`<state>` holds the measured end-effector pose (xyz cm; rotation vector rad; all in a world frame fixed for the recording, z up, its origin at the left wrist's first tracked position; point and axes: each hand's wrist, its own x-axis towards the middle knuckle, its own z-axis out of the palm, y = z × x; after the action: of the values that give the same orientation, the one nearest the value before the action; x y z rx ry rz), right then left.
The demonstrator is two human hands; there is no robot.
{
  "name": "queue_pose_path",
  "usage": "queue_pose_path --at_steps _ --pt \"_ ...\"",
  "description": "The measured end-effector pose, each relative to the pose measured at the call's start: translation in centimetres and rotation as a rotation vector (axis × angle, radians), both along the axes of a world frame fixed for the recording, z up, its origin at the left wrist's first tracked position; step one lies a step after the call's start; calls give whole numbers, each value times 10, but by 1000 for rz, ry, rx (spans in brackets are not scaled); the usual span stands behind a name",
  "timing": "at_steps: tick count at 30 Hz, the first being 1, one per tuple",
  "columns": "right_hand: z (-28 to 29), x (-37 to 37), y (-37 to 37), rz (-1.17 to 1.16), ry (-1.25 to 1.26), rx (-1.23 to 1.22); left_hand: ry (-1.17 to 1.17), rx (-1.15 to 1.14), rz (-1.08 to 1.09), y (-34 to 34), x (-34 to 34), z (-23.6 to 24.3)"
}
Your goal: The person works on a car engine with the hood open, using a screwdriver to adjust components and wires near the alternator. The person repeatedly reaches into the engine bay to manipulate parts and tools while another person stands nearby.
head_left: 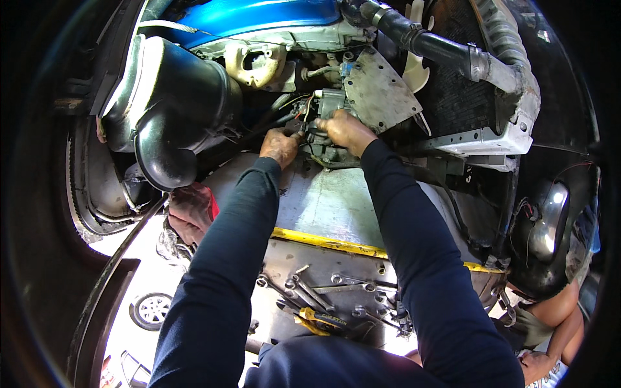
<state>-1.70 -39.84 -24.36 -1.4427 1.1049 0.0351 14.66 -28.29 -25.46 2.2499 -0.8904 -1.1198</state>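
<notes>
My left hand (280, 145) and my right hand (344, 132) are close together at a grey metal housing (333, 98) with thin wires, low in the engine. The fingers of each are closed around small dark parts among the wires, too small and hidden to name. A flat grey plate with holes (381, 87) slants just beyond my right hand. Below both hands lies a broad metal surface (320, 194) edged with a yellow strip (330, 243).
A black canister (168, 90), blue cover (246, 14), black hose (440, 48) and radiator (466, 97) surround the work. Red cloth (194, 216) hangs at left. Spanners (310, 291) and a yellow-handled tool (314, 318) lie below. A co-worker's bare arm (559, 330) shows lower right.
</notes>
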Motion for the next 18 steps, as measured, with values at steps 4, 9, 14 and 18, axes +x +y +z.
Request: queue_pose_path --at_steps 4,9,14,18 --pt "-7 25 11 -397 -404 272 -71 86 -32 -4 -13 12" --pt "-31 29 21 -419 -591 211 2 47 37 -9 -4 6" --pt "-46 18 29 -65 -162 -25 -414 164 -432 -18 9 -14" --pt "-54 10 27 -7 -87 -123 108 101 222 -16 4 -11"
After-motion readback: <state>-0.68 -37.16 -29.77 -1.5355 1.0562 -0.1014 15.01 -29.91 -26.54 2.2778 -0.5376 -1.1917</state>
